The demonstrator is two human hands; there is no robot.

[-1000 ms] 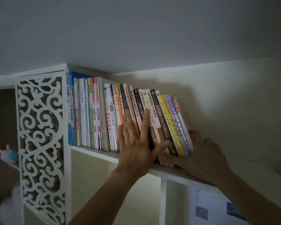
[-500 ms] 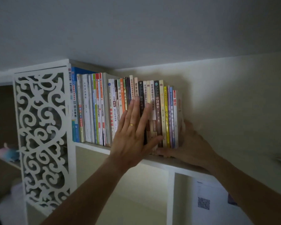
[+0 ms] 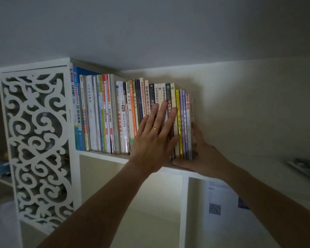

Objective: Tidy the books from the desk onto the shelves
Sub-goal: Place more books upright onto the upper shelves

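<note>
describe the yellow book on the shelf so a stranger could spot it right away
Find the white carved panel; a row of upright books runs right from it along the shelf. Near the row's right end stands the yellow book, the only bright yellow spine, just beyond the left hand.

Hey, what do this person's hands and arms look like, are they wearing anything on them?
Both forearms are bare, with no sleeves, watch or bracelet in view. The left hand wears a plain gold band ring on one finger. The right hand shows no ring or glove on the parts visible, though it is dim and partly behind the books.
</note>
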